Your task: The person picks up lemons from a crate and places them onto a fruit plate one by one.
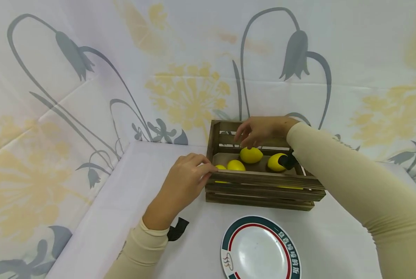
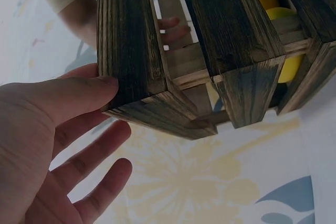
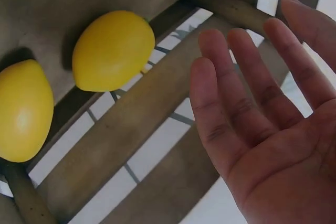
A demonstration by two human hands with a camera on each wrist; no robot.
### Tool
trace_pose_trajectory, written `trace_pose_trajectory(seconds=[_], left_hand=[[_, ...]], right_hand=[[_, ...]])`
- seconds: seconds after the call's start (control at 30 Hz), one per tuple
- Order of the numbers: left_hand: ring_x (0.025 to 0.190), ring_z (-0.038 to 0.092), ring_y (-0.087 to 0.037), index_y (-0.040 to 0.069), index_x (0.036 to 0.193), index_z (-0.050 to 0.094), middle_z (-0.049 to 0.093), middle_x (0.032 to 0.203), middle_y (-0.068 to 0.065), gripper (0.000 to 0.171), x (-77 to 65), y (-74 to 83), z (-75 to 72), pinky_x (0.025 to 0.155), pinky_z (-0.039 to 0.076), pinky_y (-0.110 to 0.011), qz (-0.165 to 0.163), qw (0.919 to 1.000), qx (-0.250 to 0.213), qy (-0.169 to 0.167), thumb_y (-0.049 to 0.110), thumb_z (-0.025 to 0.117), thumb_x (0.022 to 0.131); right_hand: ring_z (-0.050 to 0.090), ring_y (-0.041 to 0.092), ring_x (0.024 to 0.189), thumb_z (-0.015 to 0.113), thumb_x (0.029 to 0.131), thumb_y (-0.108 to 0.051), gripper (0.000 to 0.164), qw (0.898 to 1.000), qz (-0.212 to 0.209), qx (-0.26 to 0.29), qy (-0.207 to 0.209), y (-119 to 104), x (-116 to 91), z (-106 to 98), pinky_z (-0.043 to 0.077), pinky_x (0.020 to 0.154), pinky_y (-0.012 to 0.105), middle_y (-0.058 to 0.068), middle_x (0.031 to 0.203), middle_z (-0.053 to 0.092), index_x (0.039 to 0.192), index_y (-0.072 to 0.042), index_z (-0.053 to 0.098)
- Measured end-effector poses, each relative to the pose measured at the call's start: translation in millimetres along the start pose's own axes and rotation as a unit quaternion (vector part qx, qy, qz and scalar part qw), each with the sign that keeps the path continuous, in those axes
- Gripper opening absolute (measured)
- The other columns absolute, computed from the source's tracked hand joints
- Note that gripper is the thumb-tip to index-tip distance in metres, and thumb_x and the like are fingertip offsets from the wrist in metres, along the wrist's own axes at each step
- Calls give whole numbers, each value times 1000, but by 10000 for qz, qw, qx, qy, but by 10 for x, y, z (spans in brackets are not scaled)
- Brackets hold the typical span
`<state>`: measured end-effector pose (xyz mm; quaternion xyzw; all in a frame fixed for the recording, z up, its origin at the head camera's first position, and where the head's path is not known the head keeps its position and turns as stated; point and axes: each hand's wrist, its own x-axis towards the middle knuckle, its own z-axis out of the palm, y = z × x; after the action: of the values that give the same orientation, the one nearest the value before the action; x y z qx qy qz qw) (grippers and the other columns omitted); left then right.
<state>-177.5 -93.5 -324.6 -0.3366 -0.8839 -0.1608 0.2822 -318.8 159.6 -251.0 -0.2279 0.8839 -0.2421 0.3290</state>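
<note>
A dark wooden slatted crate (image 1: 263, 190) stands on the white cloth with several yellow lemons (image 1: 251, 155) inside. At its near left corner, my left hand (image 1: 188, 178) holds the top slat between thumb and index finger; the other fingers (image 2: 97, 192) stretch free of the wood. Over the back of the crate hovers my right hand (image 1: 256, 130), palm down with relaxed fingers and nothing in them. In the right wrist view, a lemon (image 3: 114, 51) lies apart from those fingers, near the slatted side.
In front of the crate lies a white plate (image 1: 258, 248) with a green and red rim, cut off by the frame's bottom edge. A cloth (image 1: 194, 58) with printed flowers hangs close behind the crate. Black straps (image 1: 177, 229) sit at both wrists.
</note>
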Motion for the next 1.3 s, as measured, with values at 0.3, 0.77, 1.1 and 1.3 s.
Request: trace_pose_trajectory(seconds=[0.3, 0.77, 1.1, 1.3], left_hand=[[92, 68, -16, 19, 93, 78, 70, 92, 3, 17, 20, 45, 6, 76, 52, -36, 87, 10000, -43, -9, 5, 79, 83], [91, 68, -16, 19, 92, 79, 70, 91, 4, 17, 21, 76, -13, 76, 54, -36, 98, 9999, -22, 51, 5, 79, 83], [92, 68, -17, 18, 92, 78, 70, 90, 4, 17, 13, 96, -3, 75, 54, -35, 134, 9998, -129, 104, 4, 79, 83], [91, 68, -16, 19, 91, 78, 69, 90, 4, 17, 17, 101, -9, 75, 54, -35, 114, 9998, -142, 115, 4, 79, 83]], right_hand=[[62, 33, 117, 63, 97, -16, 36, 9991, 174, 219, -313, 69, 133, 81, 52, 101, 46, 13, 131, 64, 131, -8, 60], [67, 30, 107, 63, 97, -13, 41, 9950, 303, -154, -940, 91, 277, 245, 55, 97, 45, 18, 130, 65, 135, -2, 57], [68, 16, 80, 65, 95, -10, 43, 9927, 400, -273, -1105, 123, 303, 339, 57, 76, 30, 17, 126, 67, 138, -5, 57], [70, 21, 96, 66, 96, -12, 52, 9901, 562, -269, -1255, 166, 339, 386, 57, 92, 39, 26, 143, 52, 145, -6, 49]])
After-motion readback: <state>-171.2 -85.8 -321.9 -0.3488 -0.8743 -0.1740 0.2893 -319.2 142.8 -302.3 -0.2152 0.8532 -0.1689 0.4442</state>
